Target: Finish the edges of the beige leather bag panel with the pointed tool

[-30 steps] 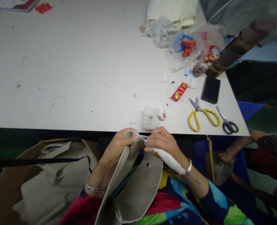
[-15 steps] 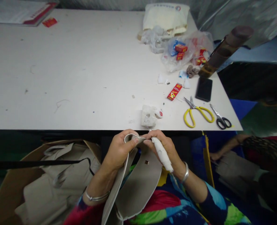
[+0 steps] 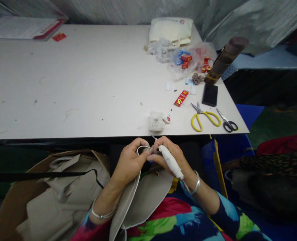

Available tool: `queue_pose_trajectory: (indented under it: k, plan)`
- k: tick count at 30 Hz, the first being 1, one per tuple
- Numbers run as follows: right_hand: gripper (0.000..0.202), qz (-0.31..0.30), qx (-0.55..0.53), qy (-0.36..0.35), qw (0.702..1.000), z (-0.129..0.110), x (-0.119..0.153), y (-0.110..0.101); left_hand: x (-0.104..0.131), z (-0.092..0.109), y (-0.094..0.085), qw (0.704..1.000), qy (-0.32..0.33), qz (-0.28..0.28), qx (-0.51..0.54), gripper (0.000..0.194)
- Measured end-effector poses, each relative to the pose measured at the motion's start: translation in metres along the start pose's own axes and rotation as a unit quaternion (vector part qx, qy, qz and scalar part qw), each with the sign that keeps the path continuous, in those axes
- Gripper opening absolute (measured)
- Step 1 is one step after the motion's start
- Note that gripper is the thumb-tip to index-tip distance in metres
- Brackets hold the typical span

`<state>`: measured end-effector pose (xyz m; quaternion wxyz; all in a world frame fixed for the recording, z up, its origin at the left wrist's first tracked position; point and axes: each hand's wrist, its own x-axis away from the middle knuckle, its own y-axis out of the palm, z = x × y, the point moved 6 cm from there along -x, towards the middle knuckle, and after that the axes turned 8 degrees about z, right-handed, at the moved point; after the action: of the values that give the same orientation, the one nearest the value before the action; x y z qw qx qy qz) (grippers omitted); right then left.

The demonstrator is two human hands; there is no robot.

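Observation:
A beige, leather-like bag piece (image 3: 148,197) hangs over my lap, with curved panels and a small metal fitting. My left hand (image 3: 130,160) pinches its curled upper edge between thumb and fingers. My right hand (image 3: 174,155) meets it at the same edge, fingers closed. Held in the right hand is a corded tool with a white-wrapped handle (image 3: 171,162), which looks like a soldering iron. Its thin tip points up past the fingers towards the table edge. Just beyond lies a whitish block (image 3: 156,121). The exact spot between my fingertips is partly hidden.
Yellow-handled scissors (image 3: 205,117), black-handled scissors (image 3: 229,124), a phone (image 3: 210,95), a red packet (image 3: 181,98) and a tall bottle (image 3: 225,62) lie or stand on the table's right. An open carton (image 3: 15,207) of beige pieces is at left. Another person's sleeve (image 3: 269,164) shows at right.
The view has shifted slightly. The tool has tilted a little, its tip showing more clearly, and my hands are closer together at the edge. The co-worker at right has moved.

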<state>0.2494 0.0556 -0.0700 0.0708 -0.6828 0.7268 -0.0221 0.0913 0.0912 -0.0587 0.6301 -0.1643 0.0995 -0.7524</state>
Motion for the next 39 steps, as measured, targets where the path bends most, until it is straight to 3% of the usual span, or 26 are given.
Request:
queue_pose_trajectory:
  k: [7, 11, 15, 18, 21, 29, 32, 36, 39]
  plan:
    - [0.031, 0.001, -0.028, 0.022, 0.999, 0.004, 0.005, 0.000, 0.006, 0.007, -0.001, 0.998, 0.015, -0.053, -0.004, 0.011]
    - [0.028, 0.000, -0.014, 0.004, 1.000, 0.002, 0.005, 0.002, 0.010, 0.014, -0.003, 0.998, 0.032, -0.056, 0.004, 0.013]
    - [0.017, 0.013, 0.023, -0.040, 0.999, -0.004, 0.006, 0.004, 0.013, 0.016, -0.005, 0.998, 0.023, -0.057, -0.013, 0.016]
    - [0.008, 0.018, 0.046, -0.112, 0.992, -0.017, 0.009, 0.007, 0.015, 0.017, -0.010, 0.997, 0.039, -0.046, -0.056, 0.015]
    - [0.012, 0.006, 0.077, -0.171, 0.982, -0.034, 0.012, 0.009, 0.018, 0.017, -0.015, 0.994, 0.056, -0.037, -0.082, 0.011]
    - [0.008, -0.025, 0.058, -0.179, 0.982, -0.038, 0.016, 0.010, 0.033, 0.023, -0.020, 0.986, 0.108, -0.024, -0.125, 0.019]
    - [0.000, 0.038, 0.034, -0.176, 0.983, -0.037, 0.017, 0.002, 0.034, 0.029, -0.043, 0.983, 0.118, 0.034, -0.138, 0.018]
    - [0.013, 0.154, 0.011, -0.125, 0.980, -0.038, 0.023, -0.016, 0.036, 0.037, -0.109, 0.960, 0.111, 0.207, -0.150, 0.014]
    - [0.015, 0.170, -0.003, -0.121, 0.978, -0.042, 0.028, -0.020, 0.048, 0.032, -0.154, 0.927, 0.094, 0.346, -0.114, 0.016]
